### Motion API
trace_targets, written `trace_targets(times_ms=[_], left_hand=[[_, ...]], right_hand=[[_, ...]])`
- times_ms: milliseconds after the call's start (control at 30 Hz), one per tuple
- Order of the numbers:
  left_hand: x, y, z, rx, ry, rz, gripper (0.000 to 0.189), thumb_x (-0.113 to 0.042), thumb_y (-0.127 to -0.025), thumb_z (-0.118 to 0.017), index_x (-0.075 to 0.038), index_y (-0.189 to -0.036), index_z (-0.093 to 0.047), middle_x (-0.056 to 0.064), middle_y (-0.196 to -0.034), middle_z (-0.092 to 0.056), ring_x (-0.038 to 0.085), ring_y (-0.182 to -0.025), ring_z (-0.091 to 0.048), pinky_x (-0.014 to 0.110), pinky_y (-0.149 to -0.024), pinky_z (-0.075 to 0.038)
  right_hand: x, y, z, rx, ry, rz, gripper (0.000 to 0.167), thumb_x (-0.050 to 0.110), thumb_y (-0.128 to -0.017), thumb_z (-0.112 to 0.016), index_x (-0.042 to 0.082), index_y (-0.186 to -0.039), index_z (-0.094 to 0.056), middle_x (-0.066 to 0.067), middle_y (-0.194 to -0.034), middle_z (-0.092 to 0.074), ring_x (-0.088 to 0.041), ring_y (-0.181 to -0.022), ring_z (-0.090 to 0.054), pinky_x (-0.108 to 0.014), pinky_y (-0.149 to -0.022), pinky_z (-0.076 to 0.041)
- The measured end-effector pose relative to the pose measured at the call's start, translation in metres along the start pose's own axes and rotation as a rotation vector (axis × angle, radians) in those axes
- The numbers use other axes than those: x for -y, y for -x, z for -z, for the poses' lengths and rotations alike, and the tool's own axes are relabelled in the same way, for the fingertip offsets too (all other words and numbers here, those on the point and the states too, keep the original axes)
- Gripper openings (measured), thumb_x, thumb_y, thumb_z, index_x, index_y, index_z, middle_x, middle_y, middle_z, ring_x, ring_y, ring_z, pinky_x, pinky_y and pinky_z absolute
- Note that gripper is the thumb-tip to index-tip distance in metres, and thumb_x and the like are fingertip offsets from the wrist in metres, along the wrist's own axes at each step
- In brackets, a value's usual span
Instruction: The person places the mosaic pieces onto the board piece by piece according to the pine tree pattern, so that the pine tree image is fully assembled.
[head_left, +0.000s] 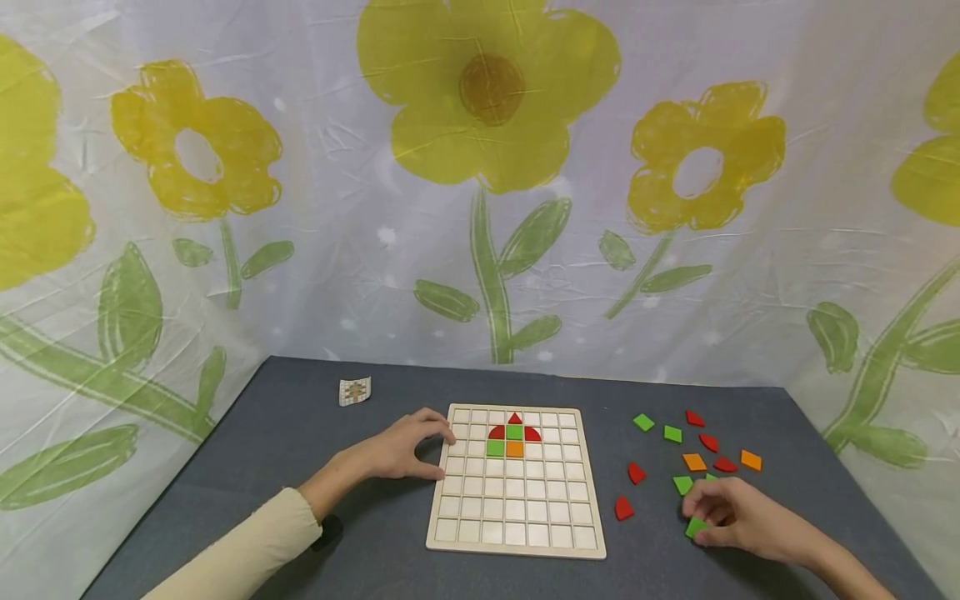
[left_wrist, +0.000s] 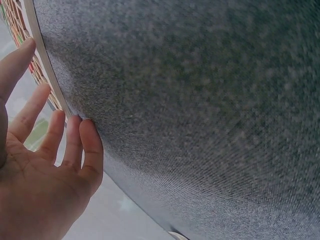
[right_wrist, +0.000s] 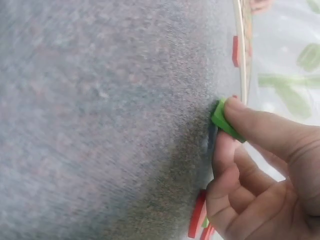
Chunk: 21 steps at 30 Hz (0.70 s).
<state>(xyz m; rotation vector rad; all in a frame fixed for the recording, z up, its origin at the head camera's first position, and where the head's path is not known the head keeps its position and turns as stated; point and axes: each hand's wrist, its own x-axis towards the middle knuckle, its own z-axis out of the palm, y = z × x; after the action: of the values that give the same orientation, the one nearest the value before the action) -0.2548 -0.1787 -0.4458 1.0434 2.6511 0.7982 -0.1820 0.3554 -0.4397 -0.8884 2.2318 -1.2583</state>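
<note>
A pale wooden grid board [head_left: 514,533] lies on the dark table, with red, green and orange tiles set in its upper middle cells. My left hand [head_left: 405,446] rests at the board's left edge, thumb and fingertips touching the rim, fingers loosely extended. In the left wrist view the left hand [left_wrist: 50,170] shows its palm with the fingers apart. To the right of the board, my right hand [head_left: 750,518] pinches a green square tile [head_left: 695,527] between thumb and fingers, just over the table. The right wrist view shows this green tile [right_wrist: 227,122] tilted in the grip.
Several loose tiles lie right of the board, among them a red quarter-round tile [head_left: 624,507], an orange tile [head_left: 751,460] and a green tile [head_left: 643,422]. A small patterned card [head_left: 355,391] lies at the back left. A flowered cloth [head_left: 570,292] hangs behind the table.
</note>
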Motion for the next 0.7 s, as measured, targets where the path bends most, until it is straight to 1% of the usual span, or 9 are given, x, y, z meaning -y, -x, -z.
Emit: trace_targets(times_ms=[67, 200, 333, 433, 533, 700], left_hand=[[0.000, 0.000, 0.000, 0.000, 0.001, 0.004, 0.041, -0.027, -0.088, -0.083, -0.012, -0.122, -0.066, 0.014, -0.136, -0.048, 0.039, -0.128, -0.045, 0.060, -0.103, -0.036], [-0.001, 0.000, 0.000, 0.002, 0.001, 0.005, 0.041, -0.028, -0.088, -0.083, -0.012, -0.122, -0.066, 0.014, -0.137, -0.047, 0.040, -0.128, -0.045, 0.061, -0.102, -0.036], [-0.001, 0.000, 0.001, 0.003, 0.004, 0.004, 0.040, -0.027, -0.089, -0.083, -0.012, -0.122, -0.066, 0.013, -0.137, -0.047, 0.040, -0.128, -0.045, 0.061, -0.102, -0.036], [-0.002, 0.001, 0.001, 0.002, 0.008, 0.003, 0.040, -0.027, -0.089, -0.083, -0.011, -0.122, -0.066, 0.014, -0.137, -0.047, 0.041, -0.128, -0.045, 0.061, -0.102, -0.036], [-0.002, 0.001, 0.001, 0.004, 0.008, 0.005, 0.040, -0.027, -0.089, -0.083, -0.012, -0.122, -0.066, 0.014, -0.137, -0.047, 0.041, -0.128, -0.044, 0.062, -0.102, -0.036], [-0.002, 0.001, 0.001, 0.007, 0.005, 0.014, 0.040, -0.028, -0.089, -0.083, -0.012, -0.122, -0.066, 0.015, -0.138, -0.047, 0.041, -0.129, -0.044, 0.063, -0.103, -0.035]], right_hand=[[0.001, 0.000, 0.001, 0.002, -0.025, 0.002, 0.018, 0.006, -0.093, -0.074, 0.000, -0.105, -0.063, -0.006, -0.096, -0.066, -0.019, -0.084, -0.066, -0.033, -0.069, -0.057], [0.002, -0.001, 0.002, -0.002, -0.051, 0.039, 0.016, 0.001, -0.094, -0.072, -0.002, -0.107, -0.063, -0.010, -0.096, -0.065, -0.023, -0.083, -0.066, -0.034, -0.068, -0.057], [0.002, -0.005, 0.001, -0.012, -0.030, 0.084, 0.015, -0.002, -0.094, -0.071, -0.001, -0.106, -0.063, -0.010, -0.096, -0.065, -0.024, -0.083, -0.066, -0.033, -0.068, -0.057], [0.004, -0.009, 0.000, -0.019, -0.003, 0.107, 0.014, 0.000, -0.093, -0.072, 0.001, -0.106, -0.064, -0.009, -0.095, -0.065, -0.023, -0.082, -0.066, -0.033, -0.068, -0.057], [0.007, -0.016, -0.003, -0.019, 0.005, 0.106, 0.014, 0.003, -0.094, -0.073, 0.002, -0.105, -0.065, -0.010, -0.093, -0.065, -0.022, -0.081, -0.066, -0.032, -0.069, -0.056], [0.013, -0.028, -0.007, -0.014, -0.022, 0.091, 0.013, 0.004, -0.094, -0.073, 0.004, -0.104, -0.065, -0.009, -0.092, -0.066, -0.021, -0.078, -0.065, -0.033, -0.067, -0.056]])
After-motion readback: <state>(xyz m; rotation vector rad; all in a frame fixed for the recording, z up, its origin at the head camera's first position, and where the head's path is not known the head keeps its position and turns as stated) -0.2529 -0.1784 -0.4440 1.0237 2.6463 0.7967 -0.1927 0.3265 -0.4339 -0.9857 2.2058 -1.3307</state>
